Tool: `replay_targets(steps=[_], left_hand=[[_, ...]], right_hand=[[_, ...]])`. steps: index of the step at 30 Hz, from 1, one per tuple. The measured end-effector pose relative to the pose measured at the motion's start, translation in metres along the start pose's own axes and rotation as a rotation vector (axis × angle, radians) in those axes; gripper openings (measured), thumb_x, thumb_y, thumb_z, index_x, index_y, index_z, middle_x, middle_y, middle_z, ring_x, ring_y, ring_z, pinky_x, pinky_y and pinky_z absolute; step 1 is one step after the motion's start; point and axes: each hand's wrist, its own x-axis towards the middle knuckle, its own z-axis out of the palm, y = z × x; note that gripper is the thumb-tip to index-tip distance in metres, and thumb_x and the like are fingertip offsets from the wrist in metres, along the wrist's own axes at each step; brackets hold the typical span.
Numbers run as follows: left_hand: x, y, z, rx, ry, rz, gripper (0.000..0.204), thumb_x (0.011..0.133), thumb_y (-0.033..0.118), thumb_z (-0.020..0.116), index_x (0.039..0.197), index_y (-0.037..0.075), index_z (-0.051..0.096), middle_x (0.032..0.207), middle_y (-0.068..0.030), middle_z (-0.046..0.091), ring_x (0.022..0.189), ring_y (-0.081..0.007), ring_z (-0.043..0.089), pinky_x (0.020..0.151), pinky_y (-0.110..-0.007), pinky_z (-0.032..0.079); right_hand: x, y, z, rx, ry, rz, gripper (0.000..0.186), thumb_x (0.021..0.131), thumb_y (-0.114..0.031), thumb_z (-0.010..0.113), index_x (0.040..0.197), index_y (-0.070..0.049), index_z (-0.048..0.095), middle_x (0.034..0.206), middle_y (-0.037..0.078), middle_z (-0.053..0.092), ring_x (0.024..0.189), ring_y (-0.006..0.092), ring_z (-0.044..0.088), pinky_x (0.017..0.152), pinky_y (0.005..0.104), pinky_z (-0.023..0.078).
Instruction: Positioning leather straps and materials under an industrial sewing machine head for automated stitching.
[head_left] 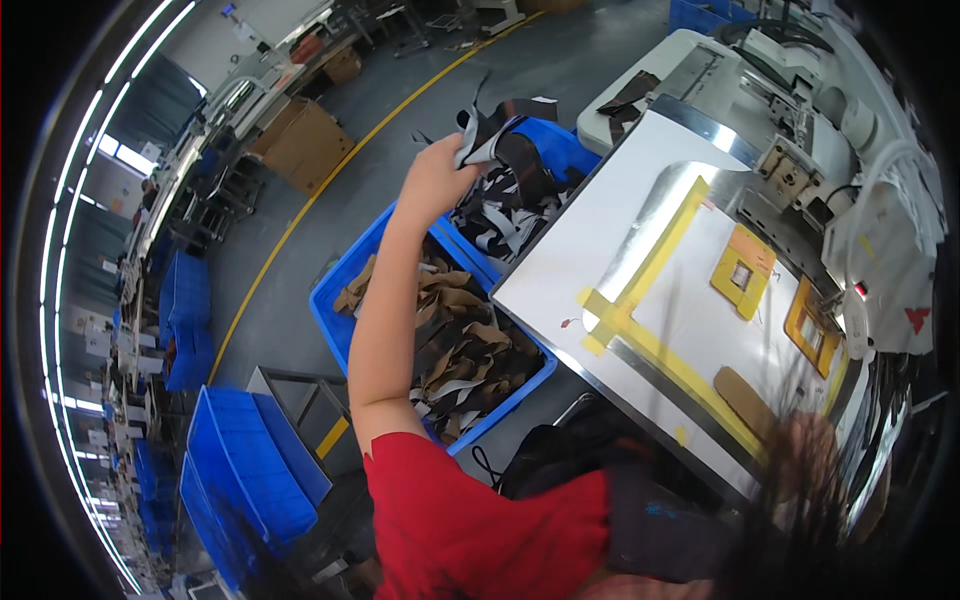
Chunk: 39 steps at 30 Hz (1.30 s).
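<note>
My left arm reaches out over the blue bins, and my left hand (432,182) is closed on dark and light grey fabric pieces (482,135). Below them, the farther blue bin (556,140) is heaped with black, grey and white pieces. In the nearer blue bin (330,300) lie many brown and dark cut pieces (465,350). My right hand (808,450) is at the right edge of the white work table (570,240), partly veiled by strands of hair; its fingers are not clear. Next to it lies a brown rounded piece (742,398) on the table.
A white sewing machine (850,230) stands over the table. Two yellow frame templates (743,270) lie on the table, and yellow tape (655,250) marks it. Stacked blue crates (250,470) and a cardboard box (300,145) stand on the floor to the left.
</note>
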Motion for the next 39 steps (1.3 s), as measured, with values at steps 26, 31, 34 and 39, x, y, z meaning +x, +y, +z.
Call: replay_targets(steps=[26,31,34,39], left_hand=[[-0.083,0.305,0.103,-0.520,-0.839,0.872,0.071,0.079,0.006,0.074,0.144,0.005,0.043,0.141,-0.0142,0.051,0.126,-0.0278,0.051,0.104,-0.038,0.041],[-0.106,0.348,0.152,-0.674,-1.632,0.408,0.040,0.088,0.018,0.073,0.122,0.001,0.058,0.111,-0.0069,0.064,0.109,-0.0164,0.058,0.096,-0.031,0.045],[-0.101,0.359,0.152,-0.650,-1.587,0.468,0.027,0.089,0.017,0.072,0.109,0.001,0.064,0.097,-0.0032,0.067,0.092,-0.0113,0.062,0.086,-0.028,0.048],[-0.090,0.371,0.149,-0.558,-1.536,0.592,0.024,0.090,0.016,0.071,0.108,0.001,0.065,0.093,-0.0037,0.068,0.084,-0.0089,0.062,0.078,-0.025,0.050]], right_hand=[[-0.046,0.023,-0.033,-0.155,0.429,-0.201,0.027,0.067,-0.011,0.071,0.088,-0.008,0.054,0.083,0.005,0.054,0.077,0.0220,0.061,0.072,0.0329,0.051],[-0.056,0.027,-0.042,-0.186,0.456,-0.181,0.031,0.071,-0.018,0.073,0.094,-0.007,0.056,0.096,0.007,0.060,0.090,0.0261,0.063,0.082,0.0357,0.052],[-0.060,0.042,-0.042,0.386,0.555,-0.067,0.037,0.081,-0.029,0.073,0.103,-0.003,0.058,0.110,0.009,0.062,0.102,0.0265,0.062,0.087,0.0370,0.052],[-0.048,0.065,-0.024,1.127,0.179,0.238,0.043,0.092,-0.041,0.066,0.111,-0.003,0.063,0.104,0.007,0.066,0.095,0.0162,0.062,0.078,0.0318,0.050]])
